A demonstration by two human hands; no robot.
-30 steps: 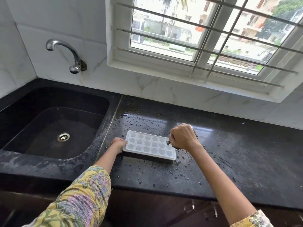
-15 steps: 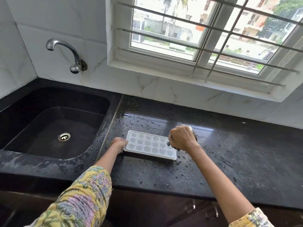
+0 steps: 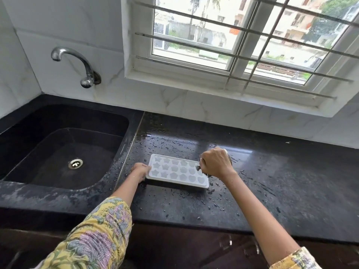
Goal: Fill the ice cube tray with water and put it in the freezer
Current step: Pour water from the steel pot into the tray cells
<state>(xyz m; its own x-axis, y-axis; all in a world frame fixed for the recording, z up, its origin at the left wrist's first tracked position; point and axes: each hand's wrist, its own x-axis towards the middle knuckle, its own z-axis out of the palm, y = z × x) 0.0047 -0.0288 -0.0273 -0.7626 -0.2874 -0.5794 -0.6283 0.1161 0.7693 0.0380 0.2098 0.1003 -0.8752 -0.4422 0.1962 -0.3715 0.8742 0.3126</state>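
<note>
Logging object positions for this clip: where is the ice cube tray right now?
The ice cube tray lies on the wet black counter, just right of the sink, between the left hand and right hand.

White marble-look wall tiles (image 3: 64, 22), barred window (image 3: 242, 35) bright with daylight, wet black countertop (image 3: 281, 181)

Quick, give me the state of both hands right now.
Left hand: holds the left end of the ice cube tray.
Right hand: fingers curled round a metal vessel, mostly hidden.
</note>
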